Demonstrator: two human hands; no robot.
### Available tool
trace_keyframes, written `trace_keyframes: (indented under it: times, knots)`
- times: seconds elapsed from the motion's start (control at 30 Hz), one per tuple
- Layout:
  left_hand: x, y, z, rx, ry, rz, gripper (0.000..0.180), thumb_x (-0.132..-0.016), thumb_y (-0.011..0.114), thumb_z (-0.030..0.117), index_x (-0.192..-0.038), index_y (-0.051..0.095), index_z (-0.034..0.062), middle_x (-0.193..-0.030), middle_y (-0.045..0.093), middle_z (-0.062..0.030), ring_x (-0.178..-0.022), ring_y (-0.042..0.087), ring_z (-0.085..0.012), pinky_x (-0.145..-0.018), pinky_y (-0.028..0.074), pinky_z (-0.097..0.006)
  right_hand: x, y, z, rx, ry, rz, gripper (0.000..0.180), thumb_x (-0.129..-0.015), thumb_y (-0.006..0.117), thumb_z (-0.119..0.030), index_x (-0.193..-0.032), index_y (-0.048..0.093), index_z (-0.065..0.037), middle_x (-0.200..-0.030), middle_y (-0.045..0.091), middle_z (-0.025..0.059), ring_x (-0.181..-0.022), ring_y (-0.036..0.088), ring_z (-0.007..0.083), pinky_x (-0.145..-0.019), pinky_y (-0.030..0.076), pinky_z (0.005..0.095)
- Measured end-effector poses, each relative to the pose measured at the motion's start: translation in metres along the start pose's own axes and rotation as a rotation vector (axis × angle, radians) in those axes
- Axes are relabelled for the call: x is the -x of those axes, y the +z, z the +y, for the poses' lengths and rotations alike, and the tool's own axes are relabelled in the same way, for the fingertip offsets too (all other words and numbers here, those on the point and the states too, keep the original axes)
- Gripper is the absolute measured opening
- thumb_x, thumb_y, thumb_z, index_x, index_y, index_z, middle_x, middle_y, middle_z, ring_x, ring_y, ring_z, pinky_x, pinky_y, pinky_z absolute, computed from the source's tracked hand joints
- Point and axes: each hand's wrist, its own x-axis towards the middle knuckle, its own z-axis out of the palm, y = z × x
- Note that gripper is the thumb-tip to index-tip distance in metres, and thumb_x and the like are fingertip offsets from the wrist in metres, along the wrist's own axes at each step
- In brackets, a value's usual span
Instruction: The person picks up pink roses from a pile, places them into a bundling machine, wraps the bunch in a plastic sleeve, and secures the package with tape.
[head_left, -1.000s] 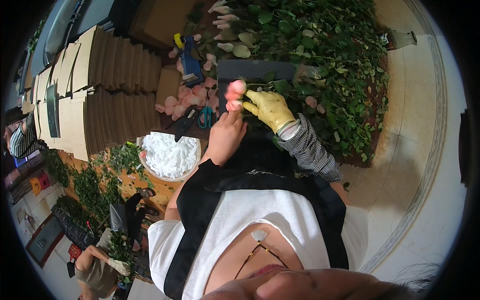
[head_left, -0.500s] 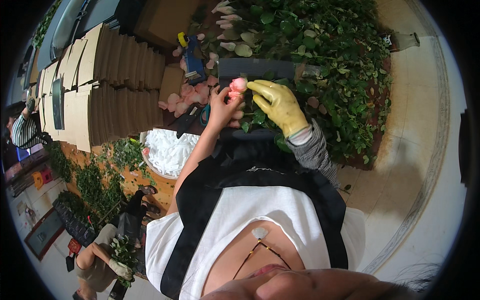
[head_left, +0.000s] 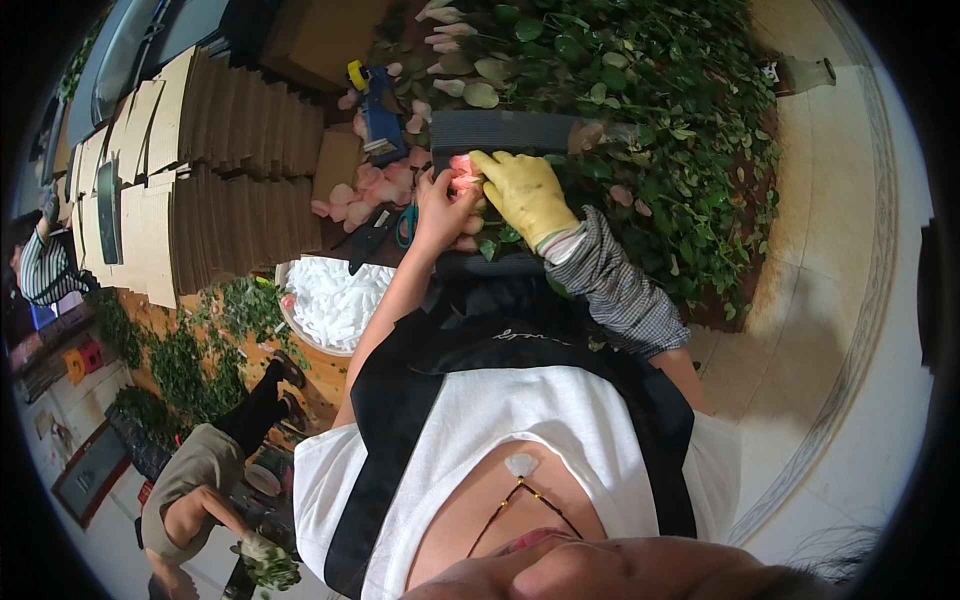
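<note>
- A wide heap of green leaves and cut stems (head_left: 640, 110) covers the ground ahead and to the right, reaching up to the top edge of the view.
- Stacks of flat brown cardboard sheets (head_left: 190, 170) stand in rows on the left, well apart from the hands.
- A second person (head_left: 200, 480) crouches at the lower left among more leaves, and a third, in a striped top (head_left: 40, 265), sits at the far left edge.
- A round tub of white foam netting (head_left: 335, 300) sits just left of the bare forearm.
- A dark ridged board (head_left: 505, 130) lies across the work spot, right behind both hands.
- The right hand (head_left: 525, 195), in a yellow glove above a checked sleeve (head_left: 615, 290), is curled with its fingers closed over the pink rose head (head_left: 462, 172) from the right side.
- The left hand (head_left: 440, 210), bare, is raised with its fingertips pinched on the same rose head from the left, so both hands meet on it in front of the dark board.
- A blue tape gun (head_left: 378, 115) with a yellow top lies beyond the hands, near the cardboard.
- Loose pink petals (head_left: 355, 190) are scattered on the ground between the tape gun and the left hand.
- Scissors with a teal handle (head_left: 405, 225) lie just left of the left hand.
</note>
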Motion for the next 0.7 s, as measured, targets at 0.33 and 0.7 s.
trace_keyframes:
  times: [0.33,0.7]
  knots:
    - [0.018,-0.079,0.005,0.631,-0.227,-0.271,0.038,-0.106,0.057,0.028,-0.132,0.062,0.0004,-0.127,0.065,-0.0152,-0.121,0.061,-0.0225,-0.099,0.048,-0.034,0.035,-0.003,-0.032,-0.267,0.16,0.007,0.04,-0.091,0.07,-0.025,-0.128,0.062,-0.009,-0.083,0.07,0.0159,-0.078,0.068,0.0385,-0.069,0.053,0.0485]
    - [-0.067,-0.14,-0.12,-0.56,-0.204,0.343,0.032,-0.092,0.068,0.021,-0.112,0.069,-0.0032,-0.107,0.069,-0.0288,-0.1,0.07,-0.0406,-0.085,0.058,-0.044,0.039,0.002,-0.037,-0.303,0.136,0.084,0.041,-0.092,0.069,-0.019,-0.13,0.063,-0.006,-0.091,0.07,0.0201,-0.083,0.068,0.0395,-0.073,0.054,0.0475]
